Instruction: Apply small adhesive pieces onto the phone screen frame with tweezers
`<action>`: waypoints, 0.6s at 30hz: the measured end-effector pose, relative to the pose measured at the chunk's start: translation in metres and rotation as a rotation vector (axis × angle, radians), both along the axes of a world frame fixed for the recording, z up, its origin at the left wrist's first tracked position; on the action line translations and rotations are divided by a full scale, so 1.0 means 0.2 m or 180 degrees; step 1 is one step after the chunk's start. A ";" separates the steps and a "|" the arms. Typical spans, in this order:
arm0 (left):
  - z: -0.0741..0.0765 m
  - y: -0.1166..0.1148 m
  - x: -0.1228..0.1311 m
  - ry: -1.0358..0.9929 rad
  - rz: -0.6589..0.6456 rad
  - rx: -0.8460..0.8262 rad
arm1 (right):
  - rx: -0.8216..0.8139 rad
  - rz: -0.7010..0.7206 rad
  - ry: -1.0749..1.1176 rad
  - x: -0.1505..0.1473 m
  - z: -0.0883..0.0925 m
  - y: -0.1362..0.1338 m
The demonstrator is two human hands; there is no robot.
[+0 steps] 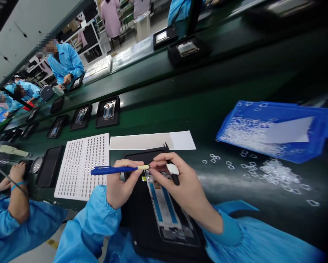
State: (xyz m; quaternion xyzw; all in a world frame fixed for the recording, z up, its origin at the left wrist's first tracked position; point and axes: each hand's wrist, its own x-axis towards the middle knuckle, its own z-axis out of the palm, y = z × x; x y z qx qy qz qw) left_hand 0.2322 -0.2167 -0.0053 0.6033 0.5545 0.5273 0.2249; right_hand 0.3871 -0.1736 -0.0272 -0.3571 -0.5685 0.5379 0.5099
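A blue pen-like tool (114, 170) with a pale yellow tip lies across my left hand (122, 184), its thumb and fingers closed round the tip end. My right hand (180, 182) meets that tip with pinched fingertips and also holds black tweezers (174, 177) with a white pad. Whether a small part sits between the fingertips is too small to tell. Below both hands a phone frame (166, 208) with two blue strips rests in a black tray (138, 230). A white sheet with rows of small dark parts (84, 166) lies to the left, and a white strip (153, 140) lies behind the tray.
On the right, a blue bin (314, 146) holds many small white pieces, with a pile of clear rings (281, 175) before it. Several black trays with phone frames stand at the back left. A neighbour's arm (18, 201) reaches in beside an unfilled black tray (49, 166).
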 end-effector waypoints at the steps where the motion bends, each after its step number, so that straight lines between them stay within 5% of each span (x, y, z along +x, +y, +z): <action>1: 0.00 0.01 0.01 -0.0005 -0.0018 0.0050 | 0.0028 -0.0052 -0.0010 0.01 0.00 0.00; 5: -0.01 0.03 0.04 -0.0224 -0.0084 -0.0056 | 0.0116 -0.0172 -0.0008 0.03 -0.01 0.01; 12: -0.05 0.12 0.07 -0.1532 -0.0210 -0.0953 | 0.0401 -0.0318 -0.0164 0.08 -0.04 0.05; 15: -0.07 0.13 0.06 -0.1556 -0.0235 -0.1020 | 0.0798 -0.0837 -0.0990 0.25 -0.13 0.12; 18: -0.09 0.13 0.05 -0.1042 -0.0238 -0.1033 | 0.1228 -0.1177 -0.2561 0.45 -0.26 0.17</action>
